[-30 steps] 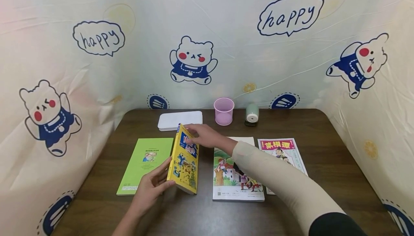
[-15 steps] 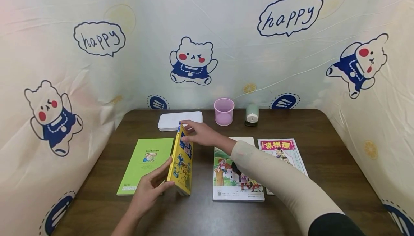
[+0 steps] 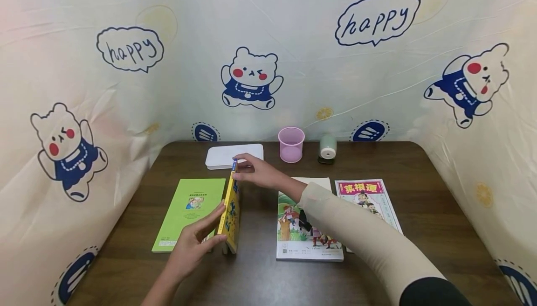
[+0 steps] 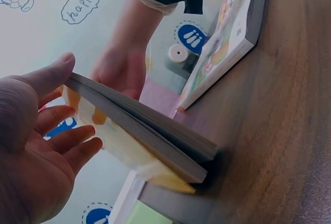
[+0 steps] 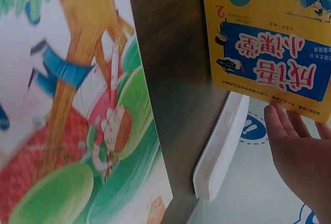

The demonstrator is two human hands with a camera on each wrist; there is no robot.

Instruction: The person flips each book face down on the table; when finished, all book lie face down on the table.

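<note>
A yellow book with a blue title panel stands nearly upright on its page edge, spine up, beside a flat green book. My left hand pinches its near end at the spine, thumb on one side and fingers on the other. At the far end, my right hand holds the top of the spine between thumb and fingers. The left wrist view shows the yellow book's pages slightly parted, lower edge close to the table. In the right wrist view the front cover faces the camera.
Along the back of the brown table are a flat white case, a pink cup and a small green device. To the right lie an illustrated book and a pink-bordered book, partly covered by my right sleeve.
The yellow book has swung from leaning with its cover facing up toward the right to nearly upright, its lower edge moving left. Both hands have kept hold of it.
</note>
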